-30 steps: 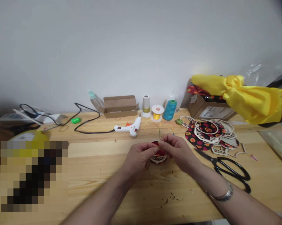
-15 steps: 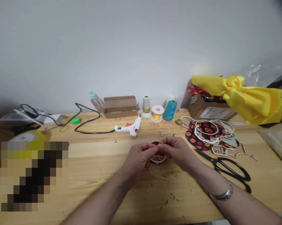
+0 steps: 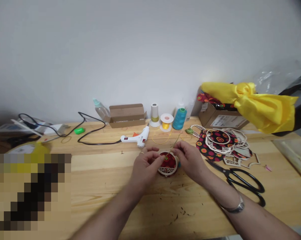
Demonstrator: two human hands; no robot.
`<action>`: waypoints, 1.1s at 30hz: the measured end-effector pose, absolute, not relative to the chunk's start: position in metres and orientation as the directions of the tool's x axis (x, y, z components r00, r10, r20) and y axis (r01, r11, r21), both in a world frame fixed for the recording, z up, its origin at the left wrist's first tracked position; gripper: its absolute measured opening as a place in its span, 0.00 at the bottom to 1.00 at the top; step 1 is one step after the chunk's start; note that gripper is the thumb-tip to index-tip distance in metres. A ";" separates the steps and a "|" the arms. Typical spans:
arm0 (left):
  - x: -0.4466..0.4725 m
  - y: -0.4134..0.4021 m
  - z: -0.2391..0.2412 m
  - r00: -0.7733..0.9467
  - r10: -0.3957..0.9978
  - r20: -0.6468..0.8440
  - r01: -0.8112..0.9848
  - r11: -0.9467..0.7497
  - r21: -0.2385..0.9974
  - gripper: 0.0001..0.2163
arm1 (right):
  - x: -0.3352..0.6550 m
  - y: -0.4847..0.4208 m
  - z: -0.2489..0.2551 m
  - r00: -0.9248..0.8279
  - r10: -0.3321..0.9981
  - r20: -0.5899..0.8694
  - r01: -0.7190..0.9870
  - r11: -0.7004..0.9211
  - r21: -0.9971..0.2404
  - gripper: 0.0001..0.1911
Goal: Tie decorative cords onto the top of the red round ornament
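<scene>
A small round ornament (image 3: 168, 164), red patterned cloth in a pale wooden fretwork frame, lies on the wooden table (image 3: 102, 180) between my hands. My left hand (image 3: 145, 166) curls round its left edge, fingers pinched at the rim. My right hand (image 3: 189, 159) pinches a thin yellow-green thread (image 3: 174, 145) at the ornament's top right; the thread runs up toward the spools. A silver bracelet (image 3: 232, 207) is on my right wrist.
Black scissors (image 3: 243, 181) lie right of my hands, beside a pile of fretwork frames and patterned cloth discs (image 3: 220, 141). A white glue gun (image 3: 135, 138), thread spools (image 3: 179, 118), cardboard boxes (image 3: 125, 115) and yellow satin cloth (image 3: 255, 103) line the back.
My hands have parted a little and moved up the picture, so the ornament now shows whole between them. The view shifted slightly.
</scene>
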State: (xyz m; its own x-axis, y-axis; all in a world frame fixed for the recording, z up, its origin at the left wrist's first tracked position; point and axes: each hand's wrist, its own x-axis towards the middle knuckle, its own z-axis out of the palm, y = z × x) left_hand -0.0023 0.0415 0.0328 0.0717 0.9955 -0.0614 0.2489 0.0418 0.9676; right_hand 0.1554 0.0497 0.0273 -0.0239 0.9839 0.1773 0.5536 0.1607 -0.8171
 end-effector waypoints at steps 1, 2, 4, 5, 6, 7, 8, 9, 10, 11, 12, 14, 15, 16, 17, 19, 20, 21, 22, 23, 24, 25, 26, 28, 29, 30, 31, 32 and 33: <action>-0.002 0.040 0.032 0.102 0.995 -0.016 0.273 -0.012 0.962 0.07 | 0.156 0.050 0.027 -0.013 0.984 0.179 0.547 0.157 -0.822 0.07; -0.001 0.039 0.032 0.133 0.991 0.023 0.289 -0.061 0.955 0.07 | 0.156 0.050 0.027 -0.002 0.985 0.173 0.528 0.148 -0.836 0.07; 0.000 0.036 0.031 0.191 0.979 0.073 0.312 -0.131 0.941 0.07 | 0.157 0.051 0.027 0.019 0.992 0.126 0.439 0.105 -0.892 0.08; 0.001 0.035 0.030 0.213 0.974 0.083 0.325 -0.151 0.933 0.06 | 0.157 0.051 0.027 0.022 0.996 0.085 0.365 0.071 -0.928 0.09; 0.001 0.034 0.029 0.228 0.970 0.087 0.344 -0.164 0.925 0.06 | 0.157 0.051 0.027 0.015 0.999 0.034 0.271 0.029 -0.962 0.09; 0.002 0.034 0.028 0.239 0.967 0.093 0.363 -0.178 0.915 0.05 | 0.156 0.051 0.028 -0.004 1.000 -0.021 0.164 -0.020 -0.986 0.10; 0.002 0.034 0.027 0.246 0.964 0.101 0.382 -0.192 0.904 0.04 | 0.155 0.051 0.030 -0.036 0.997 -0.075 0.054 -0.073 -0.996 0.10; 0.002 0.034 0.026 0.254 0.961 0.107 0.396 -0.204 0.895 0.04 | 0.154 0.050 0.031 -0.080 0.989 -0.120 -0.048 -0.124 -0.991 0.11; 0.002 0.034 0.025 0.262 0.959 0.108 0.404 -0.211 0.890 0.04 | 0.153 0.050 0.032 -0.128 0.980 -0.153 -0.133 -0.170 -0.976 0.11; 0.001 0.034 0.025 0.269 0.957 0.105 0.402 -0.210 0.891 0.04 | 0.152 0.048 0.034 -0.173 0.969 -0.175 -0.195 -0.208 -0.958 0.11; 0.001 0.034 0.025 0.280 0.955 0.095 0.393 -0.204 0.897 0.04 | 0.150 0.047 0.035 -0.206 0.960 -0.187 -0.237 -0.235 -0.943 0.11; 0.000 0.034 0.025 0.305 0.949 0.077 0.357 -0.190 0.914 0.05 | 0.149 0.045 0.036 -0.232 0.953 -0.193 -0.273 -0.254 -0.928 0.11; 0.000 0.034 0.025 0.320 0.944 0.077 0.336 -0.189 0.923 0.05 | 0.148 0.044 0.036 -0.234 0.953 -0.193 -0.277 -0.255 -0.926 0.12; 0.000 0.033 0.026 0.331 0.940 0.079 0.316 -0.189 0.930 0.04 | 0.148 0.043 0.037 -0.233 0.953 -0.193 -0.275 -0.255 -0.927 0.12; 0.000 0.033 0.027 0.332 0.940 0.083 0.291 -0.186 0.938 0.04 | 0.148 0.042 0.037 -0.232 0.954 -0.192 -0.268 -0.252 -0.930 0.12; -0.001 0.033 0.029 0.285 0.954 0.092 0.211 -0.156 0.965 0.02 | 0.148 0.042 0.037 -0.230 0.953 -0.195 -0.229 -0.248 -0.941 0.11; -0.001 0.033 0.029 0.251 0.964 0.089 0.152 -0.130 0.980 0.02 | 0.148 0.042 0.037 -0.225 0.954 -0.198 -0.195 -0.244 -0.950 0.11; -0.001 0.033 0.030 0.220 0.972 0.082 0.083 -0.102 0.991 0.04 | 0.148 0.042 0.038 -0.218 0.955 -0.199 -0.155 -0.235 -0.960 0.11; -0.001 0.033 0.031 0.204 0.977 0.067 0.014 -0.072 0.997 0.05 | 0.148 0.042 0.038 -0.212 0.957 -0.197 -0.113 -0.225 -0.968 0.11; 0.000 0.033 0.031 0.213 0.976 0.043 -0.047 -0.034 0.998 0.07 | 0.147 0.042 0.039 -0.208 0.959 -0.191 -0.076 -0.211 -0.975 0.10; 0.000 0.032 0.032 0.243 0.970 0.010 -0.091 0.013 0.996 0.09 | 0.147 0.042 0.040 -0.205 0.962 -0.179 -0.043 -0.192 -0.980 0.10; 0.001 0.032 0.032 0.278 0.960 -0.026 -0.119 0.061 0.991 0.11 | 0.147 0.041 0.040 -0.203 0.966 -0.162 -0.013 -0.168 -0.986 0.10; 0.001 0.032 0.032 0.305 0.950 -0.060 -0.134 0.105 0.985 0.13 | 0.146 0.041 0.041 -0.199 0.970 -0.143 0.016 -0.142 -0.990 0.10; 0.002 0.032 0.033 0.334 0.936 -0.113 -0.134 0.166 0.977 0.13 | 0.146 0.041 0.041 -0.189 0.976 -0.106 0.078 -0.093 -0.993 0.09; 0.003 0.032 0.034 0.334 0.934 -0.130 -0.122 0.180 0.976 0.12 | 0.146 0.041 0.041 -0.184 0.979 -0.089 0.110 -0.069 -0.992 0.08; 0.003 0.032 0.035 0.329 0.934 -0.143 -0.106 0.187 0.977 0.11 | 0.147 0.041 0.040 -0.181 0.981 -0.073 0.138 -0.048 -0.989 0.08; 0.003 0.033 0.036 0.325 0.933 -0.156 -0.089 0.194 0.977 0.10 | 0.147 0.041 0.040 -0.179 0.982 -0.059 0.160 -0.030 -0.987 0.07; 0.003 0.034 0.038 0.322 0.932 -0.169 -0.072 0.202 0.977 0.09 | 0.147 0.041 0.039 -0.178 0.983 -0.046 0.178 -0.014 -0.984 0.07; 0.002 0.035 0.039 0.313 0.933 -0.180 -0.057 0.208 0.976 0.08 | 0.148 0.041 0.038 -0.178 0.983 -0.036 0.189 -0.002 -0.982 0.07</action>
